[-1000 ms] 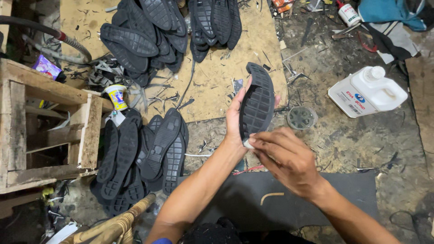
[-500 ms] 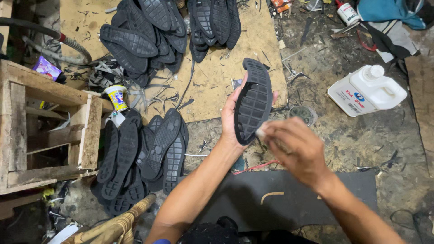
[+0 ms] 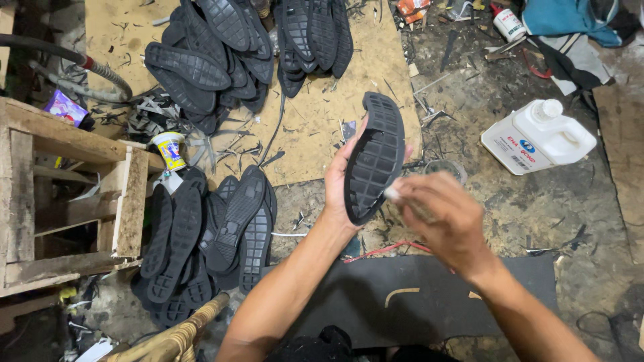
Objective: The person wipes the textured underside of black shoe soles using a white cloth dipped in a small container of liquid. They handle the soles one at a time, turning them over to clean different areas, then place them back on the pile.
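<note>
Shoe sole (image 3: 376,157): gripped upright from behind in the left hand (image 3: 339,184), tread facing the camera, above the floor. Right hand (image 3: 439,214), fingers closed on a small white object (image 3: 391,194), touches the sole's lower edge.

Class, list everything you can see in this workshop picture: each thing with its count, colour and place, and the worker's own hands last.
Black rubber shoe sole: one, held upright, centre.
Piles of black soles: many, floor lower left; more on the brown board, top.
White plastic jug: one, floor right.
Wooden crate: one, left edge.
Small yellow can: one, beside crate.
Black mat: one, below the hands.
Small white bottle: one, top right.
Teal cloth: one, top right.
Left hand: grips the sole.
Right hand: blurred, pressing something small and white at the sole's edge.
</note>
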The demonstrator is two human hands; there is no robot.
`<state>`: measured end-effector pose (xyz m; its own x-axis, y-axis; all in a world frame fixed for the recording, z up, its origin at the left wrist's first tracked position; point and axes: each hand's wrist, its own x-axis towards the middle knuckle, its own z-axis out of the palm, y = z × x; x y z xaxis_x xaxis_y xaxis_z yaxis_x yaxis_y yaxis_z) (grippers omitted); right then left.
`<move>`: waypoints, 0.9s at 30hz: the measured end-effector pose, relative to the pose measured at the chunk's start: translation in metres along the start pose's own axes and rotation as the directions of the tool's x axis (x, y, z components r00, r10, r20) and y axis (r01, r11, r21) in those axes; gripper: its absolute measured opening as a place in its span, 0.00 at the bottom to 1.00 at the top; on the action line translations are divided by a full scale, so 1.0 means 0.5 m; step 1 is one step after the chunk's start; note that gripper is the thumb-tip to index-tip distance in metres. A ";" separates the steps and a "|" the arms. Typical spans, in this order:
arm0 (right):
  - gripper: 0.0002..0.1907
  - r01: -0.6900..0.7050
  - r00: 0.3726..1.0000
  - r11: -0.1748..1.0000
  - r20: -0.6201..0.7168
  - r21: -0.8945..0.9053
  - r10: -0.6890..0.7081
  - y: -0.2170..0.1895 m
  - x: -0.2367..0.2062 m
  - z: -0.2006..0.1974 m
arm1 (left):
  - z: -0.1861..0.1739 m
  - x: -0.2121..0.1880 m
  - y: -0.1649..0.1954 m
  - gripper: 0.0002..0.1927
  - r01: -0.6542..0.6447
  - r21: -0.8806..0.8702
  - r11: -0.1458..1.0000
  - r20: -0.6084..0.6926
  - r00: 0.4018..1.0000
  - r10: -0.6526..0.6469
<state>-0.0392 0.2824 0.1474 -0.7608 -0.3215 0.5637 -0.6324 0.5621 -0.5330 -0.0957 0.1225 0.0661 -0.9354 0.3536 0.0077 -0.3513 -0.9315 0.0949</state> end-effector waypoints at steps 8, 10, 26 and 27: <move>0.11 -0.253 0.940 0.967 -0.226 0.031 0.254 0.098 -0.036 -0.052 | 0.037 -0.026 0.010 0.27 0.094 -0.063 0.994 0.122 0.989 -0.086; 0.12 -0.375 0.893 0.921 -0.228 0.102 0.389 0.164 -0.061 -0.052 | 0.040 -0.025 0.013 0.26 0.111 -0.114 0.987 0.139 0.986 -0.094; 0.15 -0.461 0.859 0.836 0.086 -0.296 0.504 0.408 -0.207 0.045 | -0.032 -0.012 -0.005 0.28 0.202 -0.119 0.972 -0.001 0.979 -0.204; 0.15 -0.512 0.826 0.810 0.096 -0.288 0.556 0.385 -0.188 0.037 | -0.035 -0.014 -0.003 0.29 0.190 -0.049 0.980 -0.019 0.981 -0.191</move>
<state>-0.0919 0.4065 -0.0200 -0.9937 -0.0261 0.1088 -0.0809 0.8388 -0.5384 -0.0892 0.1198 0.0485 -0.8514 0.5237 -0.0293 -0.5245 -0.8502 0.0453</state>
